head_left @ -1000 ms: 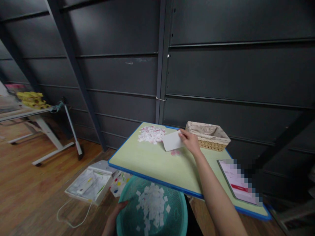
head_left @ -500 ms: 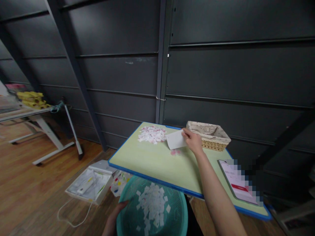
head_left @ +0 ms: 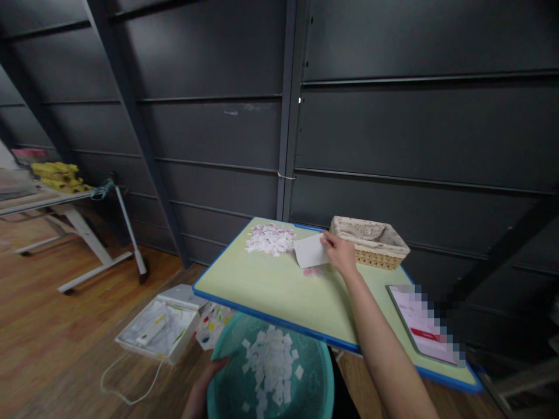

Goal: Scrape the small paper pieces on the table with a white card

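Between the thumb and fingers of my right hand (head_left: 341, 252) is a white card (head_left: 311, 250), held tilted just above the table. Its left edge is close to a heap of small white and pink paper scraps (head_left: 271, 239). A few pink scraps (head_left: 312, 271) lie under the card's lower edge. My left hand (head_left: 209, 378) grips the left rim of a teal plastic basket (head_left: 321, 384), with the fingers partly hidden. Many white paper pieces (head_left: 271, 364) lie inside that basket, below the table's front edge.
The pale green table (head_left: 262, 291) has a blue edge. A cloth-lined wicker basket (head_left: 378, 256) stands at its back right, and a tablet (head_left: 421, 326) lies at the right. On the floor sits an open white box (head_left: 174, 349) with a cord. Behind rises a dark panelled wall (head_left: 209, 128).
The card and my right hand have shifted very slightly to the left and down. My left hand stays on the teal basket, and the scraps look the same.
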`<action>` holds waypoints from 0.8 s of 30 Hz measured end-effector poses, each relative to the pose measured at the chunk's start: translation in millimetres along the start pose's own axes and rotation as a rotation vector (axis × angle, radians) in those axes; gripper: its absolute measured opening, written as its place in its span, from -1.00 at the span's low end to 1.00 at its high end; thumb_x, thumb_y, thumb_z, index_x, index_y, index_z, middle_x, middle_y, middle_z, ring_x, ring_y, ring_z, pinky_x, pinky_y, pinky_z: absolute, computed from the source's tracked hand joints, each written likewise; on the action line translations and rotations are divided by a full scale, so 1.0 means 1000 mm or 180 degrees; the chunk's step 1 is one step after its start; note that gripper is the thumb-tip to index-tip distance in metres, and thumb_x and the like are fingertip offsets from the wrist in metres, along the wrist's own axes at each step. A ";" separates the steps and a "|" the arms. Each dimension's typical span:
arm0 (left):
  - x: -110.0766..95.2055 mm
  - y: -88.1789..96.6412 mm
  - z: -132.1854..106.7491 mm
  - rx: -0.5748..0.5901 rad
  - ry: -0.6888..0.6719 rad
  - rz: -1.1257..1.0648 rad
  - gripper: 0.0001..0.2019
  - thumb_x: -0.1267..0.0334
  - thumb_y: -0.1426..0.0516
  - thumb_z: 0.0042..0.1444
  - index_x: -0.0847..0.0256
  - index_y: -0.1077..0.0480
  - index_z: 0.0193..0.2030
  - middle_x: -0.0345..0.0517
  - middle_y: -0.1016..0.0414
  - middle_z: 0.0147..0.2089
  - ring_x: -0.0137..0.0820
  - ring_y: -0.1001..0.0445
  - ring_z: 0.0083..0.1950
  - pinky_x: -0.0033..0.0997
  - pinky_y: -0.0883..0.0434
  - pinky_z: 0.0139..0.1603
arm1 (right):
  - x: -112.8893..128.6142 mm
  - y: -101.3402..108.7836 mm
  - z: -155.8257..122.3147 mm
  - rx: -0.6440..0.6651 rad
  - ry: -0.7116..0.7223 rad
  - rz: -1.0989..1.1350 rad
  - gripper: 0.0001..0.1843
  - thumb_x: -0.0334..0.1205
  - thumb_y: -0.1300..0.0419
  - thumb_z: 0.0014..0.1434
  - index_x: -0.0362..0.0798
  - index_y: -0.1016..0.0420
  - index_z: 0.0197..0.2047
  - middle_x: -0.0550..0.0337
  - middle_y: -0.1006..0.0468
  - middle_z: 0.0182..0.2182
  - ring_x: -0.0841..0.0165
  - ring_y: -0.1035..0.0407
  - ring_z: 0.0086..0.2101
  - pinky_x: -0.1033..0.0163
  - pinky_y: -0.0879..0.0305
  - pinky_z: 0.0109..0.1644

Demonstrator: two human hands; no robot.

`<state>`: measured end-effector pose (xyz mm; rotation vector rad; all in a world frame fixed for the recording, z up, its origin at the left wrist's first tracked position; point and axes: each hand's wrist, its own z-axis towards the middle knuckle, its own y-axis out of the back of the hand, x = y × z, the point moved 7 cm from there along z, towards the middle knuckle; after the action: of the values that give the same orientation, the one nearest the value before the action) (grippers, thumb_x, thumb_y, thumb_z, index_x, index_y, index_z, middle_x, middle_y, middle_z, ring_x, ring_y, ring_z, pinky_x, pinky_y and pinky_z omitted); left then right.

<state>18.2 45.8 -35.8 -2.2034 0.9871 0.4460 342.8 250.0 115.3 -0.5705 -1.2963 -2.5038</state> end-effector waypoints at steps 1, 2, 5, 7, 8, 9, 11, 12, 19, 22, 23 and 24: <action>0.000 0.002 0.001 -0.0003 0.0015 0.0088 -0.50 0.32 -0.29 -0.19 0.41 -0.46 -0.03 0.02 -0.66 -0.51 0.00 -0.63 -0.38 -0.08 -0.54 -0.35 | -0.001 0.001 0.001 -0.0065 -0.0013 0.0091 -0.60 -0.12 -0.04 0.21 -0.05 -0.55 0.01 -0.01 -0.63 -0.18 0.16 -0.49 -0.21 0.16 -0.32 -0.14; 0.001 0.003 0.003 0.0002 0.0022 0.0176 -0.51 0.31 -0.29 -0.17 0.43 -0.46 -0.03 0.02 -0.65 -0.52 0.00 -0.63 -0.37 -0.09 -0.54 -0.35 | -0.001 0.001 0.001 -0.0129 0.0000 0.0252 -0.60 -0.11 -0.05 0.21 -0.06 -0.56 0.00 0.00 -0.63 -0.18 0.16 -0.50 -0.22 0.17 -0.33 -0.15; 0.000 0.007 0.006 -0.0058 -0.0046 0.0286 -0.52 0.30 -0.28 -0.15 0.45 -0.45 -0.03 0.01 -0.64 -0.54 -0.01 -0.63 -0.38 -0.10 -0.54 -0.35 | 0.007 -0.004 -0.003 -0.0263 0.0181 0.0914 -0.60 -0.09 -0.09 0.19 -0.09 -0.57 -0.02 0.03 -0.64 -0.19 0.20 -0.51 -0.26 0.20 -0.36 -0.20; -0.001 0.007 0.006 -0.0050 -0.0092 0.0283 -0.51 0.29 -0.27 -0.13 0.47 -0.43 0.00 0.01 -0.64 -0.54 -0.01 -0.63 -0.38 -0.10 -0.54 -0.34 | 0.018 -0.011 -0.008 -0.0301 0.0361 0.1207 -0.64 -0.11 -0.10 0.18 -0.05 -0.58 -0.05 0.06 -0.63 -0.15 0.21 -0.52 -0.25 0.21 -0.38 -0.19; -0.001 0.005 0.006 -0.0023 -0.0095 0.0286 -0.50 0.29 -0.27 -0.12 0.47 -0.42 0.01 0.02 -0.64 -0.54 -0.01 -0.63 -0.38 -0.09 -0.54 -0.34 | 0.025 -0.015 -0.012 -0.0262 0.0465 0.1258 -0.66 -0.12 -0.10 0.18 -0.03 -0.59 -0.06 0.08 -0.62 -0.14 0.22 -0.52 -0.23 0.21 -0.38 -0.17; -0.001 0.003 0.006 0.0022 -0.0090 0.0289 -0.48 0.29 -0.26 -0.11 0.48 -0.41 0.03 0.03 -0.65 -0.53 -0.01 -0.63 -0.38 -0.09 -0.54 -0.34 | 0.032 -0.020 -0.015 -0.0228 0.0548 0.1267 -0.67 -0.13 -0.10 0.19 0.00 -0.59 -0.06 0.10 -0.62 -0.14 0.22 -0.53 -0.23 0.22 -0.39 -0.17; 0.000 0.001 0.005 0.0051 -0.0036 0.0292 -0.45 0.30 -0.26 -0.12 0.49 -0.39 0.06 0.04 -0.65 -0.53 0.00 -0.62 -0.39 -0.08 -0.54 -0.36 | 0.042 -0.029 -0.022 -0.0156 0.0702 0.1232 -0.67 -0.13 -0.08 0.21 0.02 -0.58 -0.05 0.12 -0.63 -0.14 0.23 -0.54 -0.25 0.22 -0.40 -0.17; 0.001 0.001 0.005 0.0039 0.0002 0.0276 -0.43 0.30 -0.26 -0.12 0.49 -0.38 0.08 0.05 -0.65 -0.53 0.01 -0.62 -0.39 -0.08 -0.53 -0.35 | 0.046 -0.033 -0.025 -0.0121 0.0769 0.1202 -0.67 -0.14 -0.08 0.22 0.02 -0.58 -0.04 0.12 -0.63 -0.15 0.23 -0.54 -0.26 0.23 -0.40 -0.17; 0.001 0.001 0.003 0.0021 0.0110 0.0149 -0.36 0.25 -0.27 -0.12 0.53 -0.34 0.13 0.06 -0.66 -0.51 0.03 -0.63 -0.36 -0.02 -0.53 -0.27 | 0.050 -0.035 -0.029 -0.0159 0.0884 0.1005 -0.67 -0.18 -0.07 0.23 -0.01 -0.58 -0.04 0.08 -0.63 -0.16 0.23 -0.55 -0.27 0.24 -0.40 -0.19; -0.001 0.000 0.004 0.0033 0.0060 0.0152 -0.33 0.25 -0.25 -0.08 0.58 -0.27 0.18 0.07 -0.65 -0.52 0.01 -0.63 -0.33 -0.06 -0.54 -0.26 | 0.047 -0.026 -0.027 -0.0306 0.0801 0.0948 -0.67 -0.18 -0.07 0.22 -0.02 -0.58 -0.04 0.09 -0.64 -0.19 0.23 -0.55 -0.29 0.24 -0.40 -0.21; 0.000 0.000 0.005 0.0050 0.0051 0.0153 -0.32 0.26 -0.25 -0.07 0.58 -0.25 0.19 0.06 -0.65 -0.53 0.01 -0.63 -0.33 -0.07 -0.54 -0.26 | 0.048 -0.025 -0.027 -0.0313 0.0807 0.0939 -0.67 -0.17 -0.07 0.23 -0.01 -0.58 -0.05 0.10 -0.64 -0.19 0.24 -0.55 -0.29 0.24 -0.40 -0.21; 0.000 0.000 0.005 0.0078 0.0037 0.0159 -0.30 0.27 -0.25 -0.08 0.58 -0.24 0.20 0.05 -0.65 -0.53 0.01 -0.63 -0.33 -0.08 -0.53 -0.27 | 0.048 -0.025 -0.028 -0.0306 0.0828 0.0933 -0.68 -0.17 -0.06 0.23 0.00 -0.57 -0.05 0.11 -0.64 -0.19 0.25 -0.55 -0.29 0.24 -0.40 -0.21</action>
<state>18.0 49.8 -39.4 -2.1656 1.0504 0.4421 283.9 238.6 105.2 -0.4042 -0.9296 -2.3128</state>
